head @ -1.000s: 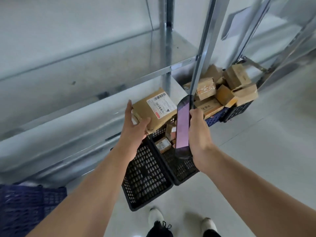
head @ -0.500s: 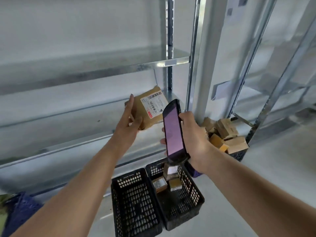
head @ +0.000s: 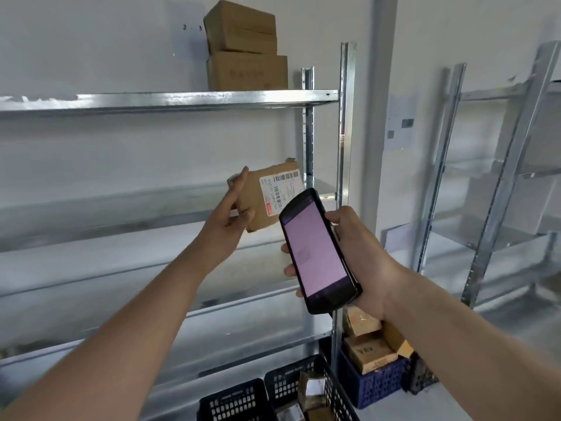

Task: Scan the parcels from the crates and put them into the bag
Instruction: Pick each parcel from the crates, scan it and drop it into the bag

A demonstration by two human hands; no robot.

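Left hand raised before the metal shelving, grip clamped on a brown parcel with thumb at its lower edge. White label faces out: barcode, small print, roughly "6422H431-00 010", not surely legible. Right hand wrapped around a black scanner, pink screen lit, just beside the parcel. "2 - 3" on wall paper beside two stacked cartons. Below, black crates, one holding small parcels; blue crate heaped with boxes.
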